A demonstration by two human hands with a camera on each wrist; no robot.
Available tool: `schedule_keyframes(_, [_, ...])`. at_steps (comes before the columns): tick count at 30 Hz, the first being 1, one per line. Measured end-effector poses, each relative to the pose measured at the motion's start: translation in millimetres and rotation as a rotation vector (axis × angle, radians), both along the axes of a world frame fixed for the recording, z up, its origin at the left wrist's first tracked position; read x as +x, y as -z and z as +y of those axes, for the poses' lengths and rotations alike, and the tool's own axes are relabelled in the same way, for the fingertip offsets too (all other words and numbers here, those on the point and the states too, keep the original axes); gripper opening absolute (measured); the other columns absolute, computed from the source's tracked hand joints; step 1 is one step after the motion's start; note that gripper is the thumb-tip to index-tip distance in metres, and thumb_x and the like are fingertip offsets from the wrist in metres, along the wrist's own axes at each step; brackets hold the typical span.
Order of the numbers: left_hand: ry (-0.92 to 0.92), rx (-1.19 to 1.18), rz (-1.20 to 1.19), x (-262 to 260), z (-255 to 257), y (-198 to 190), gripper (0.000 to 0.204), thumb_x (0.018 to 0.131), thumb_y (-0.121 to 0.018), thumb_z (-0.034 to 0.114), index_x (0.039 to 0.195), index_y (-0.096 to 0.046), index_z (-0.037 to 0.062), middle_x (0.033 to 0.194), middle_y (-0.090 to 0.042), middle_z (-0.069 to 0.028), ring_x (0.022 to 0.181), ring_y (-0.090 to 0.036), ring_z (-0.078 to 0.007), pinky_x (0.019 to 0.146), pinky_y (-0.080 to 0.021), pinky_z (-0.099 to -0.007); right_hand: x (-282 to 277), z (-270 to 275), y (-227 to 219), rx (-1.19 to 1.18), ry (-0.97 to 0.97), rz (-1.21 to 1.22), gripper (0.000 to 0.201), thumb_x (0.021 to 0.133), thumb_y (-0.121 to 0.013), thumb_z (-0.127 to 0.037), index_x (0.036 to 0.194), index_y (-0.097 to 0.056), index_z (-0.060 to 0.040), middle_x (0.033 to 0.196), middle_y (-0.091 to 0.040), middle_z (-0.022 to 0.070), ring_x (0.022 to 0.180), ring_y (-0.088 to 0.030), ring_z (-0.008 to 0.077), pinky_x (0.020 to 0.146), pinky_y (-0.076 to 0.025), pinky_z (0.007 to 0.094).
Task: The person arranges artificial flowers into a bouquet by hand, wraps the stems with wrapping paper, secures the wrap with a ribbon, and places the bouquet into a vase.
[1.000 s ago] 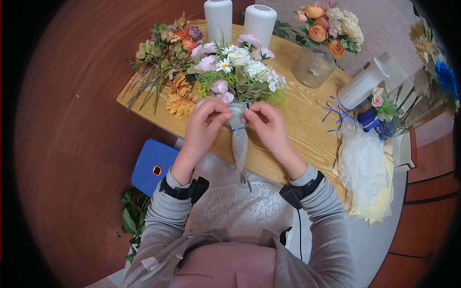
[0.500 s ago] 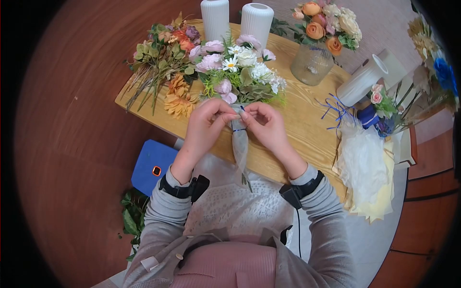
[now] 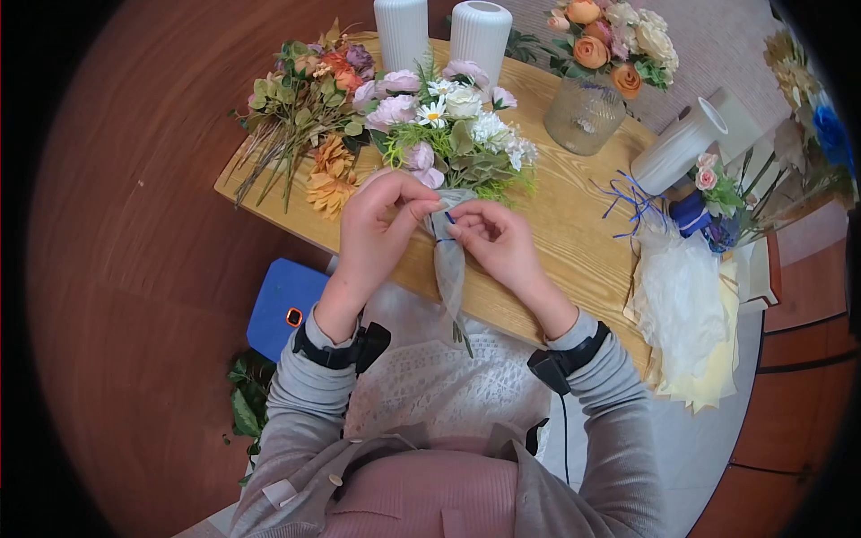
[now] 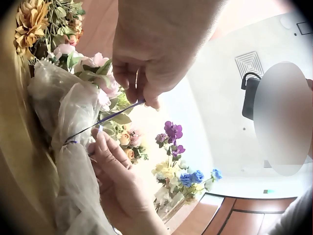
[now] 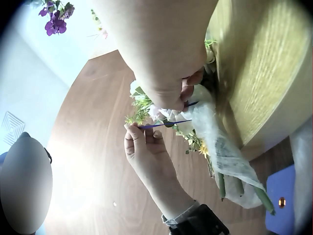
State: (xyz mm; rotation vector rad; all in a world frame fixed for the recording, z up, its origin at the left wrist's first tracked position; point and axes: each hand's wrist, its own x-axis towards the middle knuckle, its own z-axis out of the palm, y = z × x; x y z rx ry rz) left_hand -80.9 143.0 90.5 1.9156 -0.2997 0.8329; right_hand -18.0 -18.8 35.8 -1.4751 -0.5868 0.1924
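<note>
A bouquet of pale pink and white flowers (image 3: pixel 462 106) lies on the table, its stems in translucent wrap (image 3: pixel 449 278) with a thin blue ribbon (image 4: pixel 115 115) around it. My left hand (image 3: pixel 381 224) is at the left of the wrap, just below the blooms; thumb and finger pinch one ribbon length, drawn taut in the left wrist view. From the right side, my right hand (image 3: pixel 504 251) pinches another short blue piece (image 5: pixel 193 104) close to the wrap, fingers curled. Stem ends (image 5: pixel 264 199) stick out of the wrap's lower end. The knot area is partly hidden by fingers.
Loose flowers (image 3: pixel 309 103) lie left of the bouquet. Behind stand two white vases (image 3: pixel 480 40) and a glass vase (image 3: pixel 585 117) of roses. At right are a tipped white vase (image 3: pixel 673 152), blue ribbons (image 3: pixel 632 202) and white wrapping sheets (image 3: pixel 679 300).
The hands first drew closer together over the wrap. Since then my left hand has shifted up slightly, and my right fingertips have moved a little lower beside the ribbon.
</note>
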Motion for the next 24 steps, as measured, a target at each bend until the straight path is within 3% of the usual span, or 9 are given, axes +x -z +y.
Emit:
schedule_keyframes(10, [0.167,-0.318,0.061,7.5,-11.1,2.1,0.004,0.077,-0.063,-0.001,0.077,-0.06,0.0007,0.074,-0.058,-0.0047,0.069,-0.056,-0.0141,0.061,-0.044,-0.0246,4.6,-3.5,6.9,-0.036,-0.023,0.023,0.006,0.081,-0.064,-0.003,0.084,-0.06,-0.0006,0.069,-0.056,-0.0048,0.057,-0.045,0.0001,0.053,-0.039,0.0155])
schedule_keyframes(12, [0.186,-0.36,0.066,8.5,-10.9,2.0,0.003,0.077,-0.063,-0.001,0.077,-0.06,0.0009,0.074,-0.059,-0.0046,0.069,-0.056,-0.0141,0.061,-0.044,-0.0248,2.5,-3.0,2.1,0.088,-0.079,0.182,0.005,0.082,-0.063,-0.003,0.084,-0.059,0.0003,0.07,-0.058,-0.0023,0.058,-0.051,0.0021,0.054,-0.043,0.017])
schedule_keyframes(17, [0.139,0.001,0.025,9.9,-14.9,-9.4,0.005,0.073,-0.065,0.001,0.077,-0.062,0.001,0.071,-0.059,-0.0064,0.065,-0.055,-0.016,0.057,-0.043,-0.0258,-0.4,-6.2,-1.0,-0.051,-0.081,0.052,0.007,0.081,-0.063,-0.002,0.086,-0.062,0.0025,0.075,-0.063,0.0032,0.064,-0.059,0.0066,0.057,-0.047,0.0197])
schedule_keyframes(20, [0.162,0.097,0.063,16.4,-18.4,-13.8,0.006,0.073,-0.067,0.001,0.078,-0.064,0.0002,0.076,-0.062,-0.0041,0.065,-0.056,-0.0102,0.058,-0.044,-0.022,-2.5,-7.4,-1.9,-0.106,-0.062,-0.04,0.009,0.08,-0.064,-0.002,0.086,-0.064,0.0037,0.077,-0.065,0.0062,0.066,-0.061,0.0089,0.059,-0.049,0.0214])
schedule_keyframes(24, [0.234,0.117,0.032,25.0,-25.6,-13.5,0.006,0.073,-0.066,0.001,0.078,-0.064,-0.0011,0.075,-0.062,-0.0039,0.065,-0.056,-0.0107,0.059,-0.045,-0.0228,-5.8,-9.1,-6.9,-0.238,-0.005,-0.244,0.009,0.08,-0.064,-0.003,0.086,-0.065,0.0043,0.075,-0.065,0.0084,0.066,-0.062,0.0106,0.061,-0.05,0.0232])
